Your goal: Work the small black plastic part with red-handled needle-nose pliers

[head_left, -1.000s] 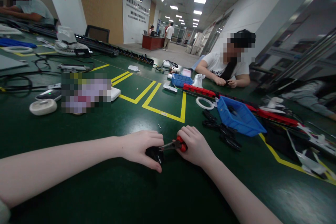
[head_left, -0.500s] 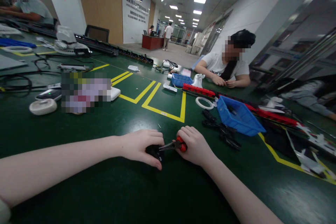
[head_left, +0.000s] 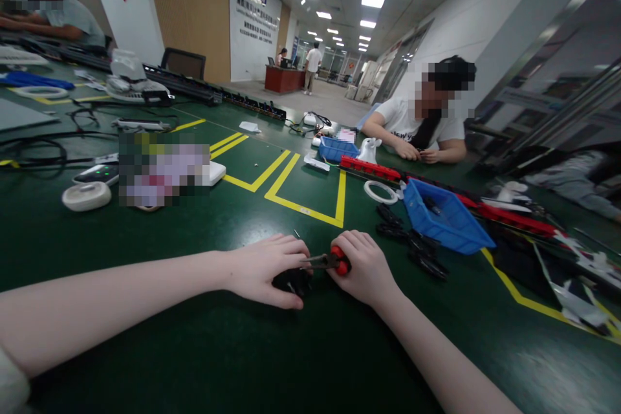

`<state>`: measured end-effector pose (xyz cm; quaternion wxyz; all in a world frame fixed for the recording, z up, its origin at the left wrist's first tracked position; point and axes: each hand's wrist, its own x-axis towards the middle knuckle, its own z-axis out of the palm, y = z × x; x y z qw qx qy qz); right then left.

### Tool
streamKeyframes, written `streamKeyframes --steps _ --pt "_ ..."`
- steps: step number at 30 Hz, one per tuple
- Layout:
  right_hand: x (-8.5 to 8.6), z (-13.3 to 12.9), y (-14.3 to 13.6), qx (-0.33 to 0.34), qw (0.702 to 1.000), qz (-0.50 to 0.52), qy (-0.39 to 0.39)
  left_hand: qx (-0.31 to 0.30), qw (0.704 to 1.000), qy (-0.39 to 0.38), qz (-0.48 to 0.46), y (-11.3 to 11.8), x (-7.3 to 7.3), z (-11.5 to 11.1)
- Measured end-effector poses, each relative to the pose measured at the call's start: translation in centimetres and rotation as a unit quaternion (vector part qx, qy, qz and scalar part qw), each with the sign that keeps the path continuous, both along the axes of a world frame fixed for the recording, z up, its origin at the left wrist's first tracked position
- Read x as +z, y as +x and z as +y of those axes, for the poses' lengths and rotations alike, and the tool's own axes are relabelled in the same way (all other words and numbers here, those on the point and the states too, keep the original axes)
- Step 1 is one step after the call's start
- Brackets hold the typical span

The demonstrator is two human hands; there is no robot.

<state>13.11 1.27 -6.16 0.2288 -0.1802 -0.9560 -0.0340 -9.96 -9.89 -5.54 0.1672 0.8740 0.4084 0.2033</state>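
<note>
My left hand (head_left: 269, 272) is closed round a small black object (head_left: 291, 281), thumb below and fingers above; its exact kind is hidden by the hand. In my right hand (head_left: 366, 268) is a pair of needle-nose pliers (head_left: 341, 260) with red-orange handles, the fist wrapped round the grips. Their thin metal jaws point left and reach the fingers of my left hand, above the black object. A thin metal pin (head_left: 297, 233) lies on the green table (head_left: 233, 349) just beyond my left fingers.
To the right are a blue bin (head_left: 449, 223), several black cable bundles (head_left: 412, 239) and a white ring (head_left: 380, 192). A phone-like device (head_left: 97, 173) and a white mouse-shaped item (head_left: 86, 196) lie left. Another person (head_left: 422, 123) sits across the table.
The pliers' jaws have shifted up from the black object towards my left fingertips and now lie more level. My left hand keeps hold of the black object.
</note>
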Motion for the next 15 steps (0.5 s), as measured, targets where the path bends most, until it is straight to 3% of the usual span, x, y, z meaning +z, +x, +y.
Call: streamKeyframes --steps 15 --pt "0.09 -0.02 -0.05 0.009 1.0 -0.001 0.001 0.019 0.999 -0.026 -0.036 -0.14 -0.52 0.29"
